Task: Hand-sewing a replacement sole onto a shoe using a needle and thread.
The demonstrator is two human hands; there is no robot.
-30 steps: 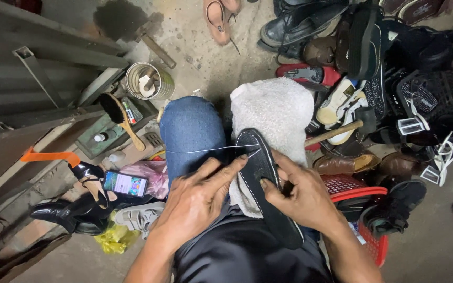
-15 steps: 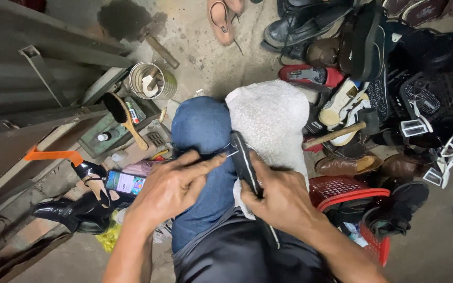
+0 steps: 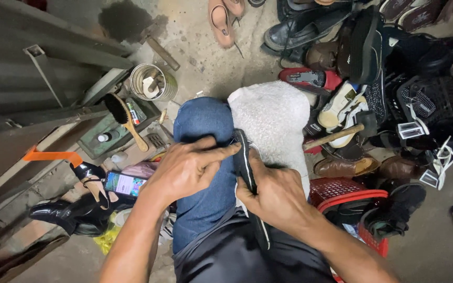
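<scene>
Since a moment ago, the black shoe has turned up on its edge between the two knees, so now only its thin side with the white stitch line shows, and that looks like the sewing along the sole is going on. From the head view, the left hand lies over the blue knee with its fingers stretched out and pressing on the shoe's top, and the right hand is curled tight around the shoe's lower part, just beside the white cloth.
</scene>
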